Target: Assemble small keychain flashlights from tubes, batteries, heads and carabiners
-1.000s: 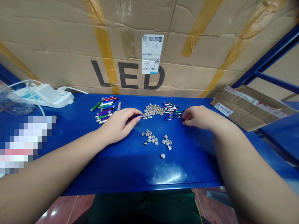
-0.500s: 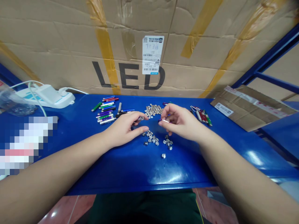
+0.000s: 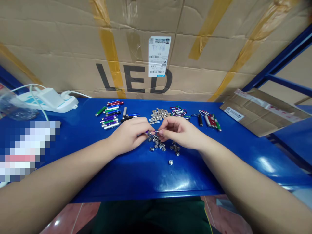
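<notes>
In front of the heap of small round silver discs (image 3: 160,115) on the glossy blue table (image 3: 136,182), the left hand (image 3: 133,132) and the right hand (image 3: 181,132) meet at the fingertips. Both are nearly closed, pinching one small purple and silver metal piece (image 3: 156,131), which the fingers mostly hide. Nearer the person than the heap lie short silver metal caps (image 3: 160,146). Left of the heap are coloured metal tubes (image 3: 110,118); just right of it, coloured metal carabiners (image 3: 178,112).
</notes>
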Tool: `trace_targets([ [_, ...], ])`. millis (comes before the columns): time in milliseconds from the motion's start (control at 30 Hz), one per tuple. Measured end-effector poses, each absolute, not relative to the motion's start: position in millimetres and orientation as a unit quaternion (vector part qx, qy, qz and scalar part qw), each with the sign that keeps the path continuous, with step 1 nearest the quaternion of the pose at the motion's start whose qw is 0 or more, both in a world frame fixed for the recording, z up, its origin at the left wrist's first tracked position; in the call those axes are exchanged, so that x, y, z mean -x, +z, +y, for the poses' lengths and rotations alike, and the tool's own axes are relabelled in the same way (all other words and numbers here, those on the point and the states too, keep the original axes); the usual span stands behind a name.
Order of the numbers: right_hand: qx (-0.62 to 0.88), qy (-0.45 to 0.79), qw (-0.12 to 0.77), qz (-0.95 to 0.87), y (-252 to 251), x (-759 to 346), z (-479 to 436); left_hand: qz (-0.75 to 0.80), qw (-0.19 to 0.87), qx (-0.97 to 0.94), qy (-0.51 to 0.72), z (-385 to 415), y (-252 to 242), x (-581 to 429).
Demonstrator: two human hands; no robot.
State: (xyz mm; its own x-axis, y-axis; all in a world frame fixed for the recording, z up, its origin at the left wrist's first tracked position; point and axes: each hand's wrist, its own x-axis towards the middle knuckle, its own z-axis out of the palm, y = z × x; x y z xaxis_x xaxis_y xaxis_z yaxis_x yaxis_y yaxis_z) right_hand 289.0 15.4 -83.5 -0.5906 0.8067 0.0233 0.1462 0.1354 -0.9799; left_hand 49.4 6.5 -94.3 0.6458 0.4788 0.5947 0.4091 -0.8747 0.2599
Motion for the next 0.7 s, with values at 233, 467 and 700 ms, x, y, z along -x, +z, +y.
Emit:
trace_targets([
  [233,0.379,0.474,0.328,-0.724,-87.6,-279.4,12.9,0.211,0.009,-0.921,0.328,5.6,-94.9,-49.5],
  [467,0.393,0.278,0.352,-0.803,-86.7,-273.6,6.9,0.283,0.041,-0.909,0.304,0.8,-94.1,-52.4],
  [700,0.353,0.044,0.376,-0.856,-89.7,-274.9,11.2,0.421,0.145,-0.847,0.292,-6.8,-86.7,-58.9],
])
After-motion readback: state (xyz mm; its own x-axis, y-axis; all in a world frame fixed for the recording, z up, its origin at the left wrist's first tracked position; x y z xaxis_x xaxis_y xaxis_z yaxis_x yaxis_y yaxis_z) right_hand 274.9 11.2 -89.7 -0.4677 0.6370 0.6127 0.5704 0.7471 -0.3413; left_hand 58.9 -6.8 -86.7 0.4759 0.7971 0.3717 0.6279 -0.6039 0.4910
